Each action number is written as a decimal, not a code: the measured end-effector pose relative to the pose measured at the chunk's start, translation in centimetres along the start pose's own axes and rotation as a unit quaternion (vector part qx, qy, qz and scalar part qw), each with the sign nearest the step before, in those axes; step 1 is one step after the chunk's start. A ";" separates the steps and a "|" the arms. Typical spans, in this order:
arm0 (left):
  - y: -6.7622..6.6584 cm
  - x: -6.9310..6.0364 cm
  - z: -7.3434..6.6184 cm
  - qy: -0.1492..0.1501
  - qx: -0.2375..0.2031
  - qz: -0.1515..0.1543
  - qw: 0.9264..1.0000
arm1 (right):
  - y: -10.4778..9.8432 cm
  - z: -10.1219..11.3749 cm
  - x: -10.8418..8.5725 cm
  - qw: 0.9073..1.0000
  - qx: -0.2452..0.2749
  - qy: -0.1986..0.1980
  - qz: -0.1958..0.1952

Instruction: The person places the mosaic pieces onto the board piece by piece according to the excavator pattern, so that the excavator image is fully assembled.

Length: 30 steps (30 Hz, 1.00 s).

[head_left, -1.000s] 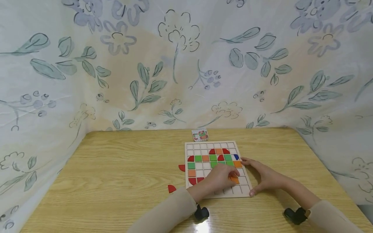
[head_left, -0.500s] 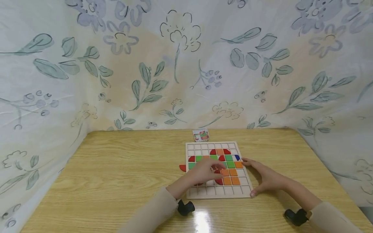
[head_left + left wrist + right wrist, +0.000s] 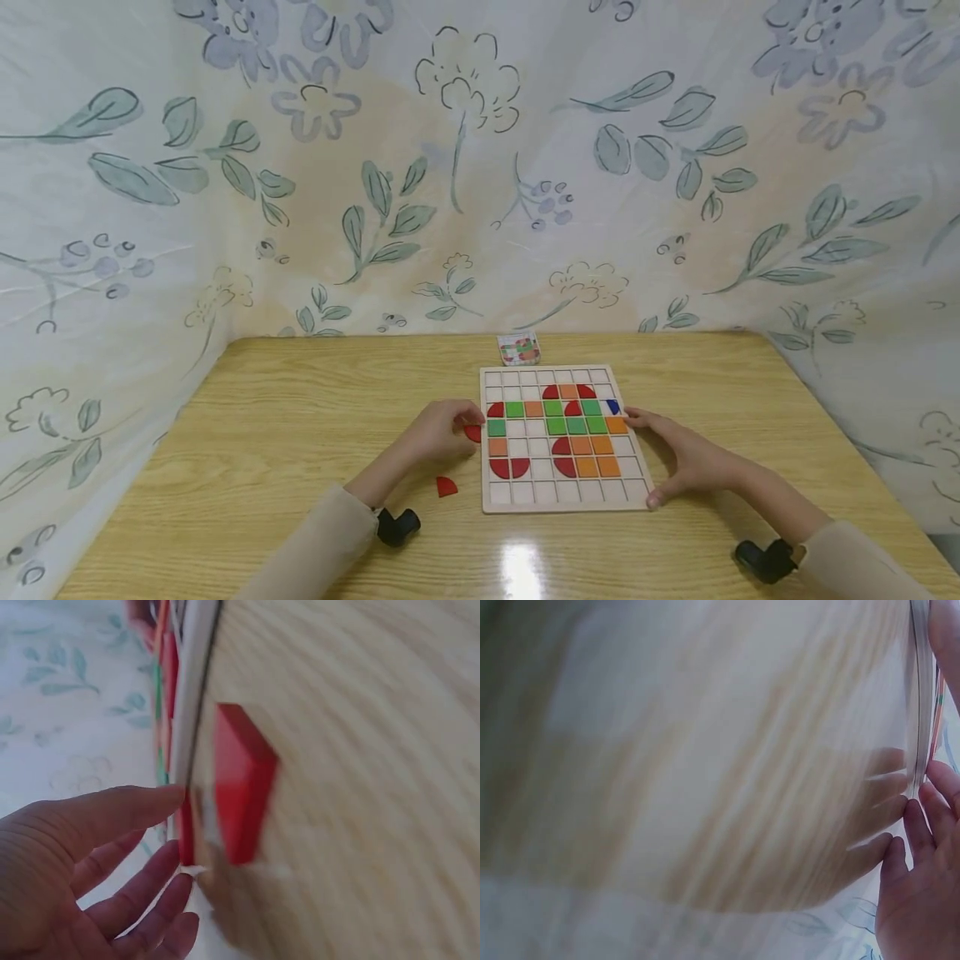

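In the head view my left hand [image 3: 438, 429] is at the left edge of a wooden grid board [image 3: 558, 504]. Its bent fingers and thumb straddle a red quarter-circle tile [image 3: 472, 433] on the table, also between thumb and fingers in the left wrist view; a firm pinch is not visible. A second red quarter-circle tile [image 3: 446, 486] lies nearer, apart from the hand. My right hand [image 3: 693, 458] rests along the board's right edge, fingertips at the upper side and thumb near the lower corner. Red, green and orange tiles fill several squares of the grid.
Behind the board stands a small pattern card [image 3: 519, 348] with coloured shapes. A dark blue piece [image 3: 612, 407] lies near the board's right edge. Floral fabric [image 3: 480, 167] hangs around the wooden table [image 3: 315, 392].
My left hand has moved left from over the orange tiles to the red tile beside the board, uncovering the tiled squares. The right hand stays at the board's edge.
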State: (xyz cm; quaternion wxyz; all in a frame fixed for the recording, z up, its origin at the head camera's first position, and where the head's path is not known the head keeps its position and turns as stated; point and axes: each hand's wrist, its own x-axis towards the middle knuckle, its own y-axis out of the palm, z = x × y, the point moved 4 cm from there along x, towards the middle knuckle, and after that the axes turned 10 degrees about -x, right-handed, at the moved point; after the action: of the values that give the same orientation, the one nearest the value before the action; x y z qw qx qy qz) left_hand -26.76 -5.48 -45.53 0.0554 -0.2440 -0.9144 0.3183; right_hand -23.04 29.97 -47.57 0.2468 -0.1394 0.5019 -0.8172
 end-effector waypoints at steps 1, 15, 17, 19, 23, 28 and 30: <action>0.0 0.0 0.2 -0.003 -0.002 0.000 1.000 | 0.0 0.0 0.0 1.000 -0.002 0.000 0.000; -0.1 0.1 0.8 0.034 0.002 0.000 0.999 | -0.1 -0.1 0.0 1.000 -0.004 0.003 -0.003; -0.3 0.0 1.0 0.035 0.005 0.001 0.999 | -0.1 0.0 0.0 1.000 -0.005 -0.004 -0.006; -0.5 -0.1 1.1 0.036 0.009 0.001 0.999 | -0.1 0.0 0.0 1.000 -0.006 -0.006 -0.007; -1.0 -0.2 1.3 0.023 0.027 -0.003 0.999 | -0.1 0.0 0.0 1.000 -0.015 -0.004 -0.007; -1.2 -0.4 1.0 0.035 0.032 0.004 0.999 | -0.3 0.0 0.0 1.000 -0.026 0.002 -0.011; -1.1 -0.4 0.8 0.050 0.032 0.015 0.998 | -0.3 0.0 0.0 1.000 -0.027 0.002 -0.011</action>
State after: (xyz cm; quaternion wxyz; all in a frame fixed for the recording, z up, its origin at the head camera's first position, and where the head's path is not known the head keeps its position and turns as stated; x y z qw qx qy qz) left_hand -27.09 -6.91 -45.49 0.1034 -0.2717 -0.8961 0.3355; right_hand -23.10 30.05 -47.29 0.2329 -0.1501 0.5227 -0.8063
